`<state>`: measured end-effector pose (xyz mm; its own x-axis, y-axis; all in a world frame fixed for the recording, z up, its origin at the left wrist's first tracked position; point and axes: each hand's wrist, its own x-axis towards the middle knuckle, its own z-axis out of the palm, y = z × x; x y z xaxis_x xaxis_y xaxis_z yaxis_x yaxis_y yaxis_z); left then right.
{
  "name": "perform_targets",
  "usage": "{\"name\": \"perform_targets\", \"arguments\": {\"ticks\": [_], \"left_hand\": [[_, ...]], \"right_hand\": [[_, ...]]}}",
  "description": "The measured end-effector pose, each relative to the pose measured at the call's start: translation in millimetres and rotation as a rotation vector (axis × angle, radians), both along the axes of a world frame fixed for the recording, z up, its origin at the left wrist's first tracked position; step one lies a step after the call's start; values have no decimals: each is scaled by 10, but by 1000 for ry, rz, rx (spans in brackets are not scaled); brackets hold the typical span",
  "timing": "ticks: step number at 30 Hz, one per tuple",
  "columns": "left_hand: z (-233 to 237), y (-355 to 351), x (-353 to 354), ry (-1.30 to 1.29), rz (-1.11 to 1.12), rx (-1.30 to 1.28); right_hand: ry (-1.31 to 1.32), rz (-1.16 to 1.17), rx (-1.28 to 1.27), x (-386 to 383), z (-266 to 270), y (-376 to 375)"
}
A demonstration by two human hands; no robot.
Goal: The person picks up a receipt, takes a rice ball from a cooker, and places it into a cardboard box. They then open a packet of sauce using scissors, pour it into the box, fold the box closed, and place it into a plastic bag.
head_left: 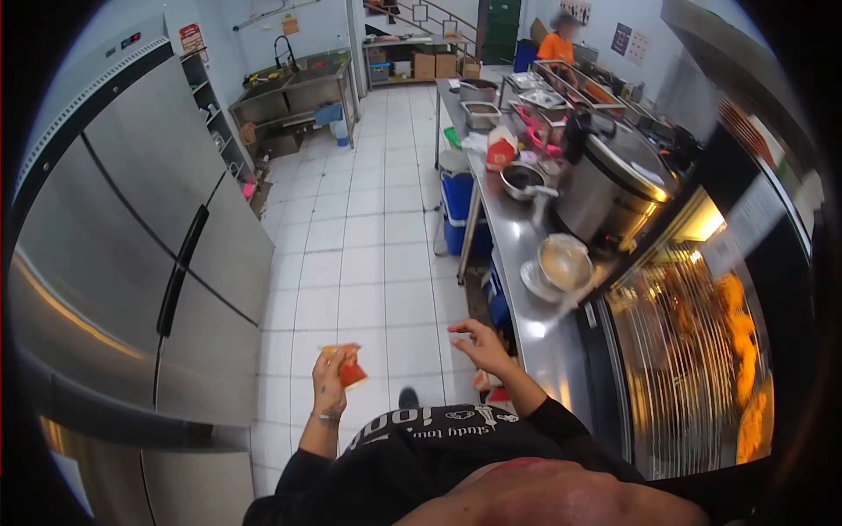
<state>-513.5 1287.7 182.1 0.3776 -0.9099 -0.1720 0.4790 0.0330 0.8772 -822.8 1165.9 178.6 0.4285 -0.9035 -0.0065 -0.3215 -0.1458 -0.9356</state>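
Observation:
In the head view my left hand [328,384] is closed around a small flat red-and-yellow packet [350,367], held out over the white tiled floor. Print on the packet is too small to read. My right hand [479,344] hangs to the right of it with fingers apart and nothing in them. It is nearest the edge of the steel counter [535,329], not touching it. On that counter stand a metal bowl with pale contents [564,265] and a dark-bottomed pan [524,180].
A large steel fridge [114,263] lines the left. To the right are a big steel cooker [605,188] and a lit glass display case [693,351]. A sink [294,88] stands at the back left. A person in orange [556,48] is at the far right. Blue bins [459,210] sit below the counter.

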Motion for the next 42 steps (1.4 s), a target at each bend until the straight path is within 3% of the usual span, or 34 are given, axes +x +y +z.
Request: {"name": "perform_targets", "arguments": {"ticks": [2,5,8,10,12,14,19,21,27,30,34,36,42], "left_hand": [[-34,-492,274,48,44,-12],[-228,-1262,696,83,89,-9],[-253,-2221,1027,39,91,68],[-47,-2988,1122,-68,67,80],[12,-3711,1234,-50,21,37],[39,-4535,1349,-45,-27,-19],[96,-6239,1625,-136,-90,103],[72,-6900,1750,-55,-85,60],[45,-8467,2364,-163,-92,70],[-277,-9273,2784,41,-109,96],[-702,-10344,3030,-46,-187,138],[-691,-10912,3050,-12,-263,191],[-539,-12609,2815,-64,-380,170]], "right_hand": [[70,73,-94,355,-2,-631],[62,86,-165,576,-494,-1434],[13,-70,141,508,-979,-2064],[-2,-135,278,418,-967,-2405],[72,-198,495,411,-542,-2775],[152,-278,228,363,-649,-3233],[-112,-581,419,687,-686,-4544],[-109,-474,251,805,-1105,-5278],[-33,-423,-34,1654,-221,-7395],[-72,-597,-40,1658,55,-8177],[-8,-1040,-402,1138,124,-8994],[23,-1246,-434,824,182,-9223],[201,-1419,-231,-79,-176,-9642]]}}
